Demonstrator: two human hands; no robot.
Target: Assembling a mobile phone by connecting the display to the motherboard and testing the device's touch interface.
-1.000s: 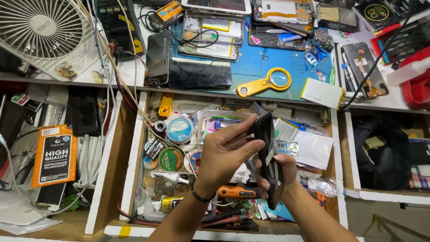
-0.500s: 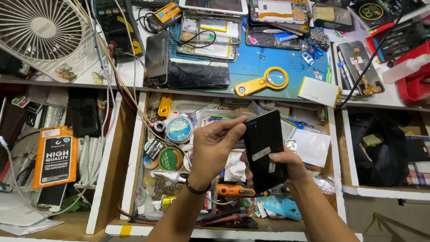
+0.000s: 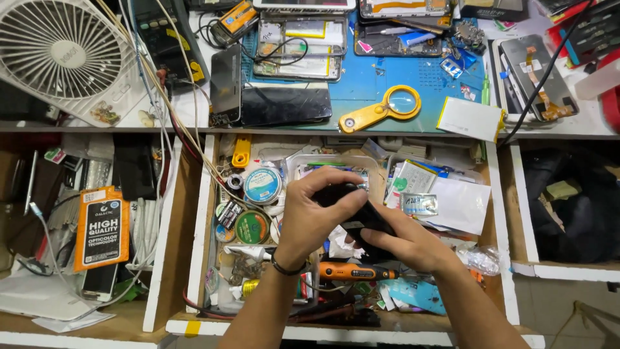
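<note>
Both my hands are over the open middle drawer (image 3: 201, 213). My left hand (image 3: 314, 216) and my right hand (image 3: 403, 240) grip a flat black phone-like device (image 3: 355, 210) between them. The device is mostly covered by my fingers, and only a dark patch shows. A black band sits on my left wrist. Just below my hands lies an orange rotary tool (image 3: 352, 271) in the drawer.
The drawer holds round tins (image 3: 263, 186), tape rolls, papers and small tools. On the blue mat (image 3: 387, 84) above lie opened phones, a dark screen (image 3: 284, 106) and a yellow magnifier (image 3: 382, 108). A white fan (image 3: 61, 52) stands top left. Side drawers are open left and right.
The black device was held upright with its back facing me; now it is turned down and closed in between both hands, lower over the drawer.
</note>
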